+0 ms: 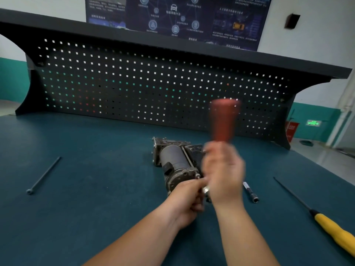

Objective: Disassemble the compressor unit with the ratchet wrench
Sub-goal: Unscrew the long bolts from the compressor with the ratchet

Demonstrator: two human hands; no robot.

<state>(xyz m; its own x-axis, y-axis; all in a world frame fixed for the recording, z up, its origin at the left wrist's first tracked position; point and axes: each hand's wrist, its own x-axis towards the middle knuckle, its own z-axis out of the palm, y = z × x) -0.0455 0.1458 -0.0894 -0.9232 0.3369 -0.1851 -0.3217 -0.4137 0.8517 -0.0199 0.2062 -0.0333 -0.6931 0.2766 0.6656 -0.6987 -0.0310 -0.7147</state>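
The compressor unit [175, 160] lies on its side near the middle of the teal-matted table [86, 189], a dull grey cylinder with a rough cast bracket at its far end and a ribbed end cap facing you. Your right hand [223, 169] is blurred, but its fingers are curled round the ratchet wrench [223, 120], whose smooth, reddish-brown handle stands up above your fist. Your left hand [187, 200] is curled too, fingertips pinched at the wrench's shiny steel head, right against the near end cap. A long, thin dark bolt [43, 175] lies well apart to the left. Just beside your right wrist rests a slim chrome extension bar [250, 191], and farther right a screwdriver [330, 226] – black shaft, glossy yellow handle. Behind the table stands a black pegboard [134, 89] dotted with square holes.
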